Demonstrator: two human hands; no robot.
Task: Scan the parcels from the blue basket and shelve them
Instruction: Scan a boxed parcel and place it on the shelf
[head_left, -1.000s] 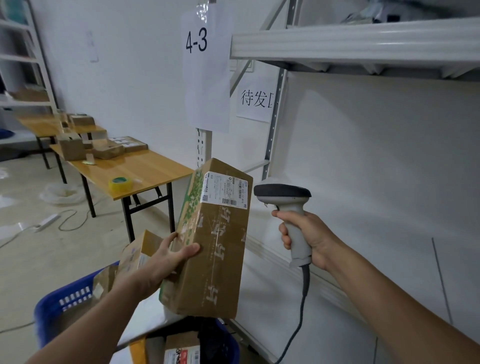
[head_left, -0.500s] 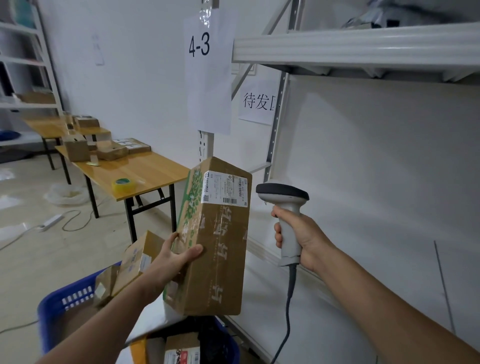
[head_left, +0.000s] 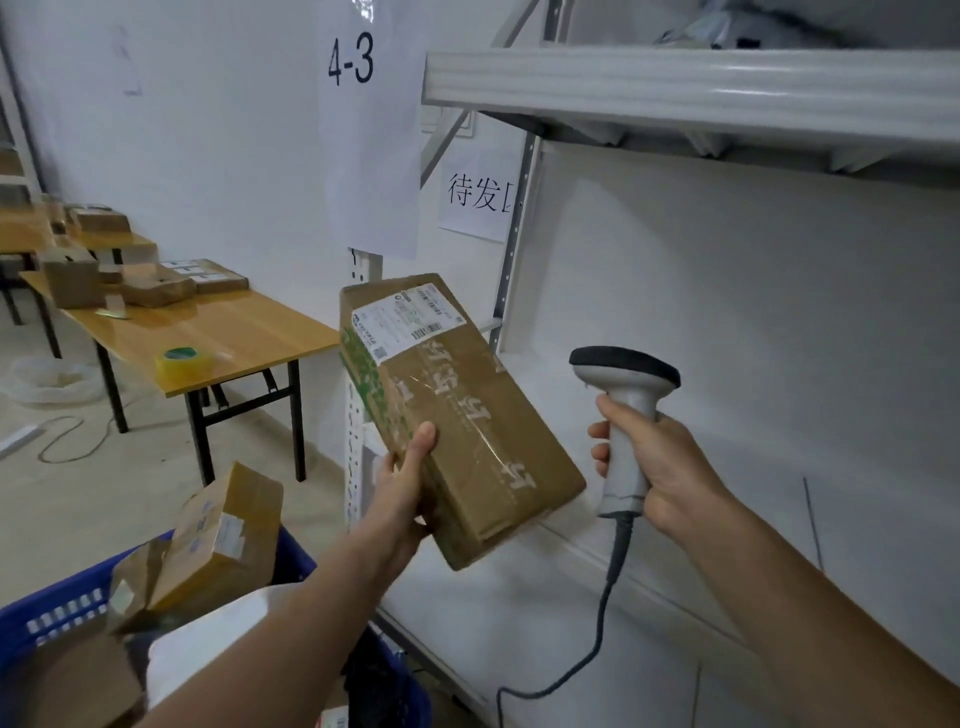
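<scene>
parcel in my left hand, scanner in my right hand just right of it; basket below-left with boxes in it; table behind.

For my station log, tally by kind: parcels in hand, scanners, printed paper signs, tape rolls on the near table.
Brown taped cardboard parcel, gripped by the left hand: 1
Grey corded handheld scanner, in the right hand: 1
White paper signs with black print: 2
Yellow tape roll on the wooden table: 1
Total: 5

Sheet hung on the rack upright reads "4-3", wall notice reads "待发" then gets cut off, parcel shipping label print too small to read.
</scene>
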